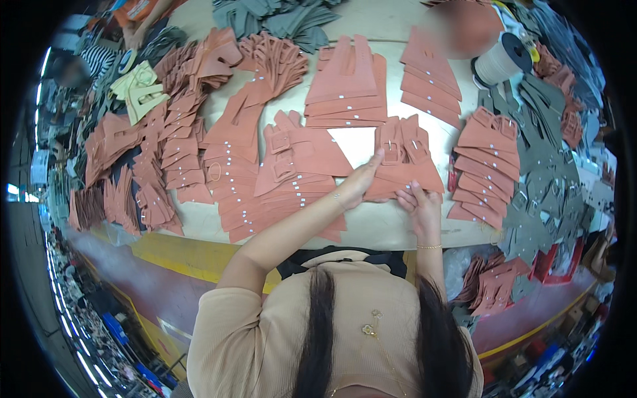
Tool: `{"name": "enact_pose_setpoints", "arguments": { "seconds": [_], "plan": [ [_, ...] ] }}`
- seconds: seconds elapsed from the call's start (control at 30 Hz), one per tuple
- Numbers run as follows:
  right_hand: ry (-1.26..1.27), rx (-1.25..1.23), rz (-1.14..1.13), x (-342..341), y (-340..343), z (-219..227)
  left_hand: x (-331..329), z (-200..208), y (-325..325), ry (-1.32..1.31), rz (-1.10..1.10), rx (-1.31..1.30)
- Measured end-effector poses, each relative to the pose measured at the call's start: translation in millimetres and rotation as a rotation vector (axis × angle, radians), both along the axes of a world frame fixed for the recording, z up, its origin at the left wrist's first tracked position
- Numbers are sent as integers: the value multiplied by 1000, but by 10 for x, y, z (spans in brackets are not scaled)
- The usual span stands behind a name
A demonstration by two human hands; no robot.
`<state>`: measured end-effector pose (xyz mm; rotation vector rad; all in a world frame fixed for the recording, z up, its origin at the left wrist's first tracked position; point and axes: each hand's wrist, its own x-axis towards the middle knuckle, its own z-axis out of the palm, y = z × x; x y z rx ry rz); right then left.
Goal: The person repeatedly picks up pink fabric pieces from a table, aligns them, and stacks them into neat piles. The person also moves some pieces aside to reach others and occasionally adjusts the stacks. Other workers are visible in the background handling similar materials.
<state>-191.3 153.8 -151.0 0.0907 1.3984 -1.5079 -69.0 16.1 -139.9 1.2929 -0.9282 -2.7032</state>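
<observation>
Between my hands is a salmon leather-like piece (403,174) with two straps, each fitted with a covered square buckle. My left hand (359,180) grips its left side, thumb on top and fingers partly hidden beneath. At the lower right edge, my right hand (423,204) is closed on the same piece, fingers bent. Left of it lies a similar buckled piece (305,156) on overlapping salmon panels (235,205) with small white labels. Beyond my hands is a stack of notched salmon panels (345,89). A row of buckled pieces (488,166) overlaps on the right.
A thread cone (501,61) stands at the far right of the pale table (371,229). Grey-green cut pieces (544,192) fill the right side, others (279,20) the far edge. Pale yellow pieces (141,93) lie at left. Another person's arm (149,23) reaches in at far left.
</observation>
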Motion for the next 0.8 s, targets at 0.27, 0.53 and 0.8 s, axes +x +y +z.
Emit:
{"name": "enact_pose_setpoints", "arguments": {
  "seconds": [0.27, 0.53, 0.8],
  "plan": [
    [38, 25, 52, -11, 76, -74, -40, 10, 93, -25, -29, -199],
    [0, 140, 322, 2, 287, 199, -145, 169, 62, 54, -80, -348],
    [-303, -420, -91, 322, 277, 413, -104, 523, 338, 121, -50, -430]
  ]
}}
